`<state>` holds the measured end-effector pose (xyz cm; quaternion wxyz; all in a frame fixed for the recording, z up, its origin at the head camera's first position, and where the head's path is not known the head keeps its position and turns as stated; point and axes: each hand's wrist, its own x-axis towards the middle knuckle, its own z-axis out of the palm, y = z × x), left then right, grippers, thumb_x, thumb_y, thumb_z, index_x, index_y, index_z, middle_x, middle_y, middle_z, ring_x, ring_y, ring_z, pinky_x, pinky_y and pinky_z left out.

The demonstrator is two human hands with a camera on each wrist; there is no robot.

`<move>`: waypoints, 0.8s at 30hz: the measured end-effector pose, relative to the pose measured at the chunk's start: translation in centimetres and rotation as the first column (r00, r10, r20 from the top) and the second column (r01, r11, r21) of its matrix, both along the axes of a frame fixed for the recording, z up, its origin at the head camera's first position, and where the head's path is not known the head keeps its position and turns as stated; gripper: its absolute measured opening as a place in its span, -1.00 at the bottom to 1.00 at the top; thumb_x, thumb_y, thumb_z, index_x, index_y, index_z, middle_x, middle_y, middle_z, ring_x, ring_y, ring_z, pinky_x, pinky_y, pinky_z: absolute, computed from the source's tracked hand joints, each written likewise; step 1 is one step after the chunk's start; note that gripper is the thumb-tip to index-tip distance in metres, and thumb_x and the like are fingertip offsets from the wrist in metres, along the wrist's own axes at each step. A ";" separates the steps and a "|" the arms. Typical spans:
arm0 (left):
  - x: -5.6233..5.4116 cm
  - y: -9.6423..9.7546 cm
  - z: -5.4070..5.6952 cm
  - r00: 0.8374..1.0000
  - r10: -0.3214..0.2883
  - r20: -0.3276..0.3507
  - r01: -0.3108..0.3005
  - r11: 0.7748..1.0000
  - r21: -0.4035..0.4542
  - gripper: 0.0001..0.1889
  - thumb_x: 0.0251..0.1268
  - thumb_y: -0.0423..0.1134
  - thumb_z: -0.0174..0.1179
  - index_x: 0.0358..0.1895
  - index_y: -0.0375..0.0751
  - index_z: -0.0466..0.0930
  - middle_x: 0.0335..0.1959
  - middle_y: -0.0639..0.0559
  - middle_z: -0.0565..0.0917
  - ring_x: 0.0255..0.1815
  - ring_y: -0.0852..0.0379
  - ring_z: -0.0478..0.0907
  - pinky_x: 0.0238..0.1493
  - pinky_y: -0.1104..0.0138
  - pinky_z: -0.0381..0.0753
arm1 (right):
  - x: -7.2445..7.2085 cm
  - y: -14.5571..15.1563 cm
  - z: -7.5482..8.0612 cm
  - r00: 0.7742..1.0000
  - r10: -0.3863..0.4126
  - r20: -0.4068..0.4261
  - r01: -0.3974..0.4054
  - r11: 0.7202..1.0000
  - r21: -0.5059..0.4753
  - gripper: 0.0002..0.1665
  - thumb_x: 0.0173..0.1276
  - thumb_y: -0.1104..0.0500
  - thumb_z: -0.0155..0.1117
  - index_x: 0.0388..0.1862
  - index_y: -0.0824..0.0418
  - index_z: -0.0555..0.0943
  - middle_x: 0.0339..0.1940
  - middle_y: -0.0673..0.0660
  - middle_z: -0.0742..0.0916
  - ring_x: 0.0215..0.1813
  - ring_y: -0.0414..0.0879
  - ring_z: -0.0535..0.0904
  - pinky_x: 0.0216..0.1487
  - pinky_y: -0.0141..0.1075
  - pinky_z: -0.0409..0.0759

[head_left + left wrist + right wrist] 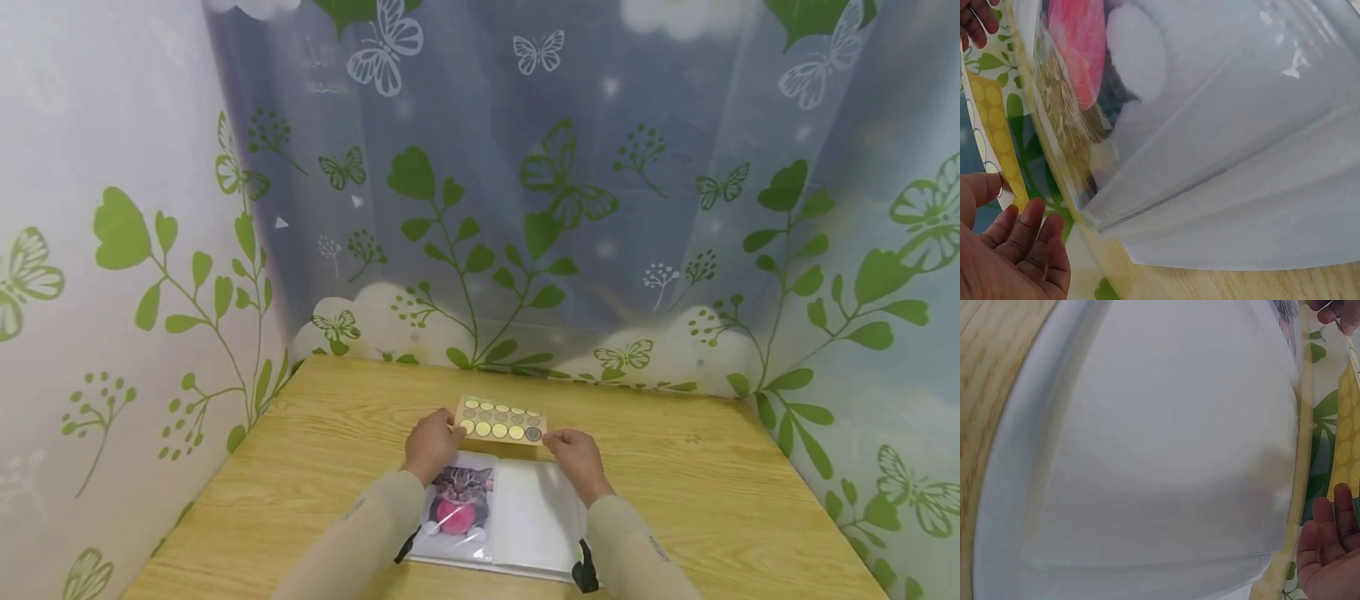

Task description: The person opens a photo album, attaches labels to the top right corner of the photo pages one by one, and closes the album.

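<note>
A small tan sheet of round stickers (501,421), with rows of yellow circles and a dark one at the lower right corner, is held up beyond the photo album. My left hand (433,446) pinches its left edge; in the left wrist view the thumb lies on one face and fingers (1032,228) are behind. At the opposite corner my right hand (576,457) grips the sheet with its fingertips; its thumb is hidden in the right wrist view. Below both hands lies the open photo album (536,512), a cat photo (459,500) in its left page and the right page blank white.
The wooden table (712,475) carries the album near its front edge. A printed curtain (502,208) with leaves and butterflies stands along the back and both sides. Black straps (585,571) show at the wrists, above the album's front corners.
</note>
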<state>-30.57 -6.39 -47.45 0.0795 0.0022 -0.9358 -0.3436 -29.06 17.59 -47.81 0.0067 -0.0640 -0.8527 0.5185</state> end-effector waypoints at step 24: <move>-0.8 0.8 -0.4 0.998 -0.032 0.062 -0.021 0.715 0.699 -0.66 0.37 -0.27 0.24 0.10 -0.40 0.53 -0.24 -0.12 0.66 -0.13 -0.14 0.62 -0.12 0.13 0.64 | 0.0 -0.9 0.0 0.994 -0.104 -0.022 0.102 0.993 -0.059 -0.62 0.49 0.09 0.12 -0.03 0.39 0.66 0.01 0.30 0.70 0.09 0.16 0.57 0.14 0.08 0.53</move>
